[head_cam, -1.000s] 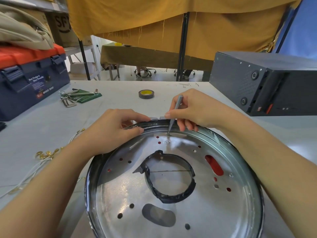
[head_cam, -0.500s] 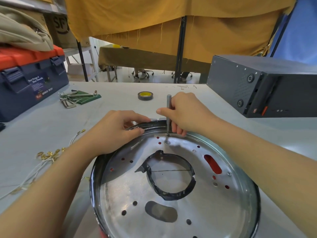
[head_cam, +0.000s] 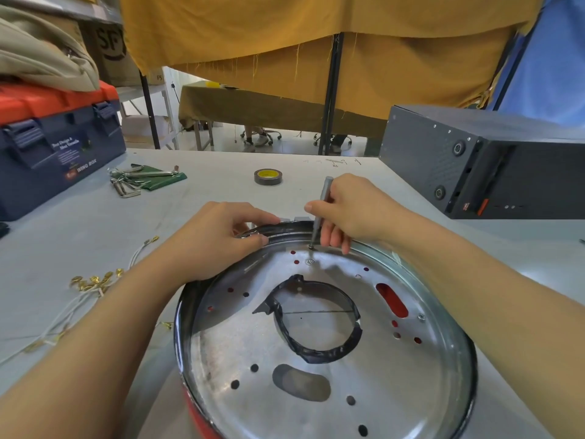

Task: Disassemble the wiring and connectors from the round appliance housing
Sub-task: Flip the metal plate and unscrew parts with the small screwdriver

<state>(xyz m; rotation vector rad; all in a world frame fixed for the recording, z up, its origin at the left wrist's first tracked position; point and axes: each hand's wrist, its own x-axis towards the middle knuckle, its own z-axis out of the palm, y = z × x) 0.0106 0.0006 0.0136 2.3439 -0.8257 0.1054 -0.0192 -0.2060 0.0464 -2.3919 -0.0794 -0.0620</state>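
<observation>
A round appliance housing of shiny perforated metal with a red outer wall [head_cam: 326, 353] lies open side up on the grey counter [head_cam: 196, 198] directly in front of me, its middle cut out in a ring edged with black tape [head_cam: 316, 324]. I see my left hand [head_cam: 218, 242] curled over the far rim, thumb and fingers pinching the rim's black edge. My right hand [head_cam: 351, 210] grips a slim grey metal screwdriver [head_cam: 321, 207], fingers wrapped round its shaft, held nearly upright with a slight tilt; its tip sits on a small screw [head_cam: 311, 247] just inside the far rim. A second screw [head_cam: 310, 262] shows in the plate just beside it, nearer to me.

Left of the housing, a loose bundle of white wires with brass connectors [head_cam: 91, 286] trails across the counter, apart from the housing. Farther back lie a set of metal hex keys on a green pouch [head_cam: 142, 179] and a roll of dark tape with a yellow core [head_cam: 267, 176]. A navy plastic toolbox with an orange lid [head_cam: 57, 144] stands at the far left, a beige fabric bag [head_cam: 41, 52] on top of it. A dark grey metal equipment case [head_cam: 487, 160] stands at the right. Mustard-yellow cloth [head_cam: 316, 36] hangs behind the counter.
</observation>
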